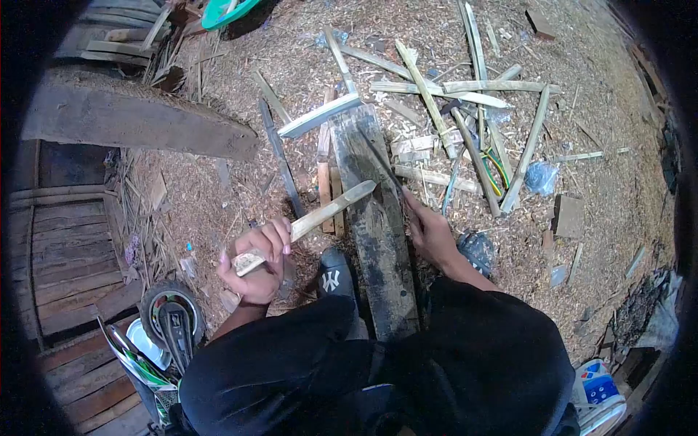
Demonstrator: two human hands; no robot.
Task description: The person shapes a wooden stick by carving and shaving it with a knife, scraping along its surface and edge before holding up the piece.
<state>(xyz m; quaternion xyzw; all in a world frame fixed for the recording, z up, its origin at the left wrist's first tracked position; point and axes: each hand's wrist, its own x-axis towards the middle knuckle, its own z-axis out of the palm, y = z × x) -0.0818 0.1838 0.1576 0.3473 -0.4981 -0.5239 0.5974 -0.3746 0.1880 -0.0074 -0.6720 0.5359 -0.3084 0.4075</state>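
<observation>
My left hand (256,265) is closed around a pale wooden stick (329,214). The stick's tapered tip points right and lies over a dark, worn wooden beam (379,243) between my legs. On the beam's right side, my right hand (429,231) is closed on a long, thin, dark knife (383,163). Its blade runs up and left across the beam's top, just beyond the stick's tip; the handle is mostly hidden by my fingers. A pale flat strip of wood (320,116) lies across the far end of the beam.
Wood shavings cover the ground, with a pile of cut sticks (476,98) ahead on the right. A thick timber (145,116) juts in from the left. A small wheel (172,320) is at lower left, a green basin (227,11) at the top, and a blue plastic bag (542,178) at right.
</observation>
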